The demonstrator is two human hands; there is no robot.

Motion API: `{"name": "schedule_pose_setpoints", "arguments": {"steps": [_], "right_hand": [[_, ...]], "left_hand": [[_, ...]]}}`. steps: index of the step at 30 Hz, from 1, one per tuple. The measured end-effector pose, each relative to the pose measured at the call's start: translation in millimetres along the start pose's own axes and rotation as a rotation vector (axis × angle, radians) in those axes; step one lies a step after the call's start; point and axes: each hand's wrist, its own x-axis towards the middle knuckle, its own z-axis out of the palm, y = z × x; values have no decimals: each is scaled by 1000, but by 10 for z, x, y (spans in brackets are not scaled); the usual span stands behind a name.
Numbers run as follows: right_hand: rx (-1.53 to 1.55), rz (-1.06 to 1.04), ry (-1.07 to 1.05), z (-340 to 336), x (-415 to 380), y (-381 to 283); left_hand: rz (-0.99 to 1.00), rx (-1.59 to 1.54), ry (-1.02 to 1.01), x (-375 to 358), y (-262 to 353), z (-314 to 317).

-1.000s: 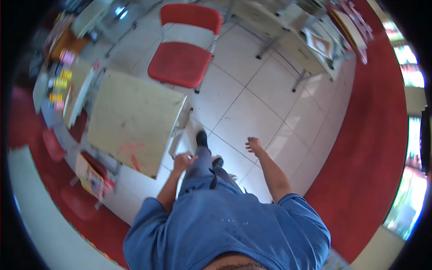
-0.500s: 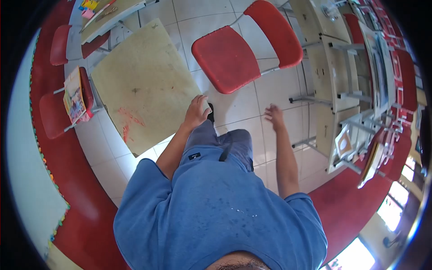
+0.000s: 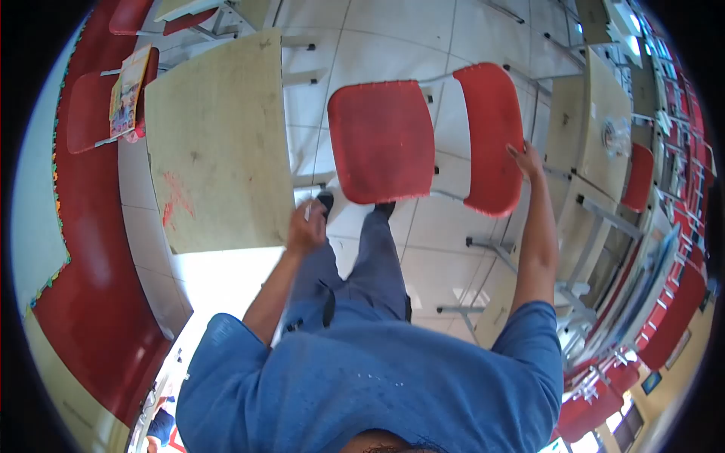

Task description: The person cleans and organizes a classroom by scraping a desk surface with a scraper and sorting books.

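The red plastic chair with a metal frame (image 3: 393, 140) stands on the tiled floor (image 3: 445, 241) beside the worn beige table (image 3: 215, 143). The right hand (image 3: 526, 160) lies open-fingered against its backrest edge; the left hand (image 3: 306, 230) is loosely closed at the table corner, and I cannot tell whether it holds anything. The chair looks stiff and light, best gripped along the backrest's top.

I see a bright daylight picture with strong fisheye bending and a black border at the edges, a washed-out glare patch on the white floor tiles (image 3: 226, 279) at lower left, soft shadows only, and slight blur toward the rim.
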Motion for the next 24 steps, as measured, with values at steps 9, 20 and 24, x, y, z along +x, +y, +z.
{"name": "schedule_pose_setpoints", "arguments": {"steps": [9, 20, 24], "right_hand": [[871, 85, -151, 111, -43, -98], [973, 148, -170, 66, -254, -410], [1048, 119, -186, 177, -390, -647]], "left_hand": [[-1550, -1334, 379, -250, -525, 2316], [-1797, -1485, 457, 311, -939, 2816], [-1530, -1689, 737, -26, -1459, 3056]]}}
